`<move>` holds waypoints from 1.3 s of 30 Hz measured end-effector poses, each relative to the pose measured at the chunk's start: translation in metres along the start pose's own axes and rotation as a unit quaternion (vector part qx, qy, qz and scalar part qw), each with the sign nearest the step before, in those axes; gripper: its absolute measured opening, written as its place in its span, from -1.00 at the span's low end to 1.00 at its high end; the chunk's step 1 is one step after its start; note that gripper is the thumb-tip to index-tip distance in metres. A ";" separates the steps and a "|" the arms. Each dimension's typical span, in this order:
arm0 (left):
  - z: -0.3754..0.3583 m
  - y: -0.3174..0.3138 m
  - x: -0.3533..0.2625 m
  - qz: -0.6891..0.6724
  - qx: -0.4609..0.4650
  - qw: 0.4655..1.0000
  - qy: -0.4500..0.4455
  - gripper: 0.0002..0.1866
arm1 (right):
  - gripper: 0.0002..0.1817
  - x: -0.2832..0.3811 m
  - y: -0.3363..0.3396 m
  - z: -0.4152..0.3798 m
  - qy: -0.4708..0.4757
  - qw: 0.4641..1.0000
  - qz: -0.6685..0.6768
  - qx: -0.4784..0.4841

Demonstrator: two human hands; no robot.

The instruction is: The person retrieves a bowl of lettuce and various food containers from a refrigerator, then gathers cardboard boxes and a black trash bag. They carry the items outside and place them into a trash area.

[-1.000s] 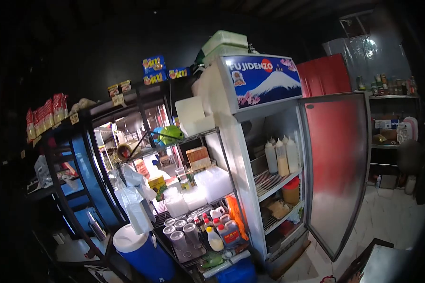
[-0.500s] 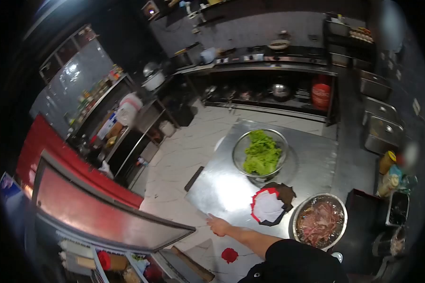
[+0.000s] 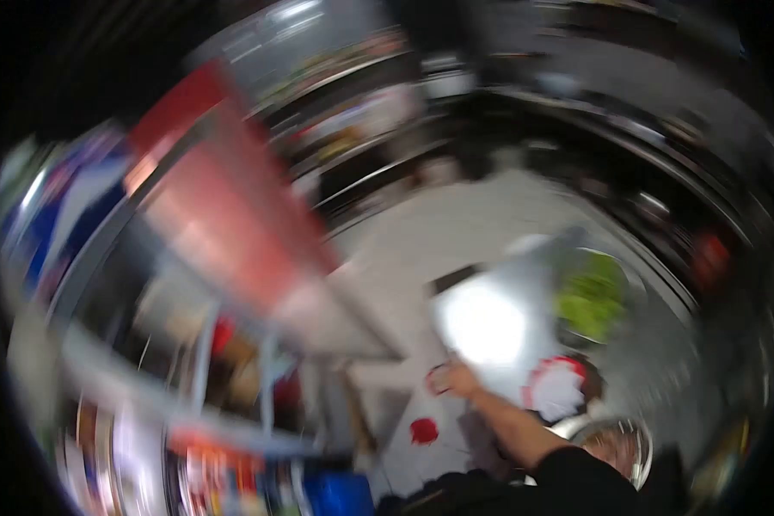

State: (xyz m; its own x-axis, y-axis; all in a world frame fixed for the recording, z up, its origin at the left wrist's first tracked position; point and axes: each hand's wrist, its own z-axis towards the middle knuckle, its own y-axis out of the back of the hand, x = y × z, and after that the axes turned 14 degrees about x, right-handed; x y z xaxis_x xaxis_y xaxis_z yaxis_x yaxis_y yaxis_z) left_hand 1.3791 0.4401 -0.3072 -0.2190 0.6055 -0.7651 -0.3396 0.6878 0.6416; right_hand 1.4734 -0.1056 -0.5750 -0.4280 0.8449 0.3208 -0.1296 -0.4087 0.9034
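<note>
My right hand (image 3: 457, 380) reaches out past the near left edge of the steel table (image 3: 525, 275), on a bare forearm from a black sleeve. Its fingers are smeared by motion, and a small dark reddish loop shape at their tips is too blurred to name. On the table, green lettuce (image 3: 592, 297) fills a metal bowl (image 3: 632, 288). A white and red cloth-like thing (image 3: 555, 389) lies nearer to my forearm. Beside the black sleeve, a steel basin (image 3: 648, 447) of raw-looking meat (image 3: 612, 445) is partly hidden. My left hand is out of view.
A red patch (image 3: 423, 431) lies on the pale floor (image 3: 387, 258) below my hand. To the left, a red-panelled door (image 3: 224, 224) stands ajar by an opened fridge-like cabinet (image 3: 232, 378). Shelves (image 3: 353, 120) and a dark counter (image 3: 611, 155) line the back.
My view has swung left, so table, bowl and basin shift right in it and more of the cabinet shows. My right hand stays off the table's edge, now blurred.
</note>
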 end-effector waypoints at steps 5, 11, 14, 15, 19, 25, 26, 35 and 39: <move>0.022 0.067 -0.026 -0.136 -0.193 0.970 0.052 -0.46 | -0.66 0.030 0.048 0.014 -0.124 0.991 -0.054 0.021; 0.044 0.088 -0.092 -0.188 -0.175 0.953 -0.159 -0.64 | -0.62 0.038 0.067 0.016 -0.173 0.958 -0.131 0.188; 0.053 0.133 -0.133 -0.015 -0.204 0.950 -0.234 -0.44 | -0.62 0.038 0.068 0.017 -0.170 0.950 -0.169 0.202; 0.060 0.149 -0.143 0.085 -0.239 0.931 -0.262 -0.34 | -0.62 0.040 0.066 0.018 -0.163 0.952 -0.168 0.200; 0.054 0.211 -0.235 -0.029 -0.209 0.954 -0.212 -0.24 | -0.69 0.037 0.068 0.016 -0.175 0.953 -0.157 0.192; 0.100 0.290 -0.268 -0.077 -0.289 0.934 -0.197 -0.22 | -0.73 0.035 0.061 0.013 -0.151 0.967 -0.141 0.149; 0.093 0.292 -0.275 -0.075 -0.291 0.933 -0.199 -0.22 | -0.72 0.033 0.060 0.014 -0.148 0.969 -0.139 0.141; 0.043 0.279 -0.304 0.109 -0.358 0.856 -0.356 -0.58 | -0.64 0.019 0.041 0.014 -0.160 0.967 -0.147 0.132; 0.014 0.229 -0.250 0.263 -0.302 0.895 -0.195 -0.63 | -0.72 0.026 0.039 0.014 -0.148 0.979 -0.122 0.074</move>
State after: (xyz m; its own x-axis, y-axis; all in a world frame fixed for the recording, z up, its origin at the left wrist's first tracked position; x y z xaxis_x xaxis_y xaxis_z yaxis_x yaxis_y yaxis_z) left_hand 1.3687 0.4523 0.0319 -0.1972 0.9570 -0.2127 -0.7414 -0.0037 0.6710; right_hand 1.4697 -0.0951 -0.5279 -0.1204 0.9831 0.1381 -0.0559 -0.1456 0.9878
